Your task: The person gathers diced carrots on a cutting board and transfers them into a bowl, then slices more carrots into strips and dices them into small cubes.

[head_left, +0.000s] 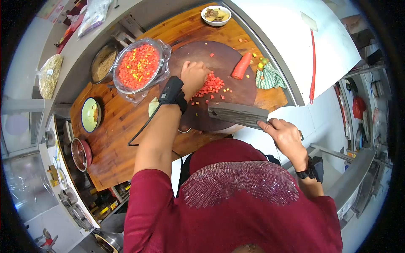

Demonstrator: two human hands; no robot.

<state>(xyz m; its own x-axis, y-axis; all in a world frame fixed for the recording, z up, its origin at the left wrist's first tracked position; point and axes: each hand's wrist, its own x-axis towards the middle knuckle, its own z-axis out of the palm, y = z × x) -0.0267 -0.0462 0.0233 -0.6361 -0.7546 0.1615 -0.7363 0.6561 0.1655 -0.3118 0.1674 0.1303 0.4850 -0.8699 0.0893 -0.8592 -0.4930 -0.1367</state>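
Observation:
My right hand grips a cleaver, its broad dark blade flat-looking over the near right part of a round brown chopping board. Against the left side of a pile of diced carrot rests my left hand, with curled fingers; what lies under them is hidden. A few loose cubes are scattered around the pile. Toward the board's right edge lies a large piece of peeled carrot. A plastic-lined bowl left of my hand is full of diced carrot with some yellow-green bits.
A white bowl of peelings stands at the far edge. A green striped cloth lies right of the board. Along the left are a pot, a yellowish bowl and a red bowl. A red-handled fly swatter lies on the white counter.

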